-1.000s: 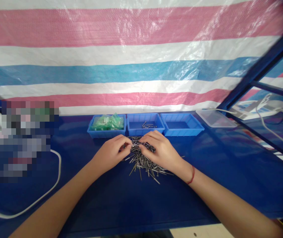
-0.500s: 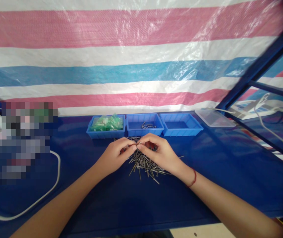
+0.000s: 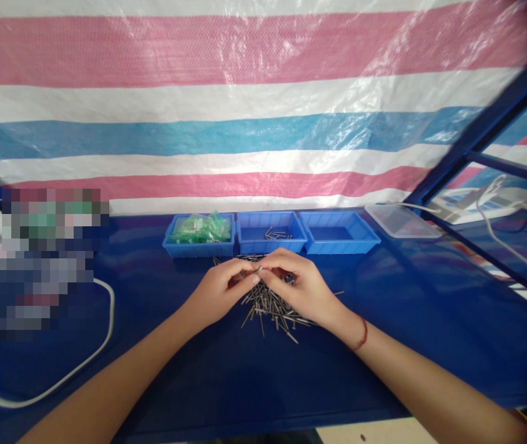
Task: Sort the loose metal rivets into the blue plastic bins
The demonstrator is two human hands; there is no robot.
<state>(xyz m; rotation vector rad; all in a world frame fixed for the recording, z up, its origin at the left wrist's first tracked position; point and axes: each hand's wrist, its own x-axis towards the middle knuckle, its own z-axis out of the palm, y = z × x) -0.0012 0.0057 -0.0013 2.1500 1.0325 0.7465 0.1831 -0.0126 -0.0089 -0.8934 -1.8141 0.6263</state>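
My left hand [image 3: 219, 288] and my right hand [image 3: 296, 280] meet fingertip to fingertip over a loose pile of long, thin metal nails [image 3: 270, 305]. Thumb and forefinger of each hand are pinched together around a nail [image 3: 259, 269]. Only a small shiny bit of it shows between the fingertips; the rest is covered by the fingers. Part of the pile lies hidden under and behind both hands.
Behind the hands stand three blue bins in a row: a left bin [image 3: 198, 250] with green packets [image 3: 201, 228], a middle bin [image 3: 270, 245] with several nails, and a right bin [image 3: 339, 246]. A clear plastic lid [image 3: 402, 221] lies farther right. A white cable [image 3: 111, 308] loops at left.
Both hands stay over the pile, fingertips still together. The fingers have shifted slightly, and a shiny bit of the nail now shows between them.
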